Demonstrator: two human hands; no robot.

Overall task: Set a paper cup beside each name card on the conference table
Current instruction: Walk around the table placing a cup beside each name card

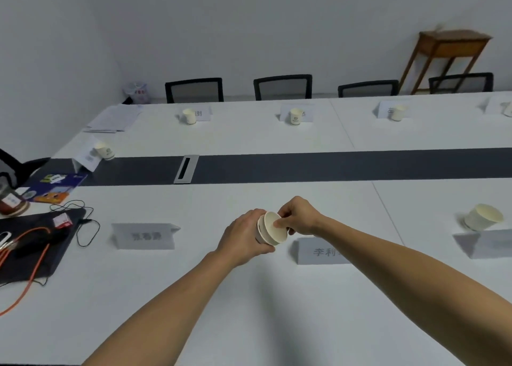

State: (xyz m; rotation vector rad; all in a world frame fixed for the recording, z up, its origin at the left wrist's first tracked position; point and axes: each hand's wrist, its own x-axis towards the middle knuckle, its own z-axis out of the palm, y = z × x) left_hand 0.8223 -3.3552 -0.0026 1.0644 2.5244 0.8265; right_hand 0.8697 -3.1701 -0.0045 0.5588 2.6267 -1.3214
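Observation:
My left hand (241, 236) grips a short stack of nested paper cups (270, 231), mouths turned toward me, above the near side of the white conference table (249, 296). My right hand (297, 216) pinches the rim of the innermost cup. Just below and right of the stack stands a grey name card (318, 250); another name card (144, 235) stands to the left with no cup beside it. A cup (483, 217) sits by the right near card (487, 243). Cups (189, 115) (296, 117) (398, 112) (105, 151) stand by the far and end cards.
A dark bag (36, 249) with orange and black cables lies at the left edge, next to a jar (9, 199) and a blue booklet (55, 185). A dark strip with a cable hatch (186, 169) runs along the table's middle. Black chairs (282, 87) line the far side.

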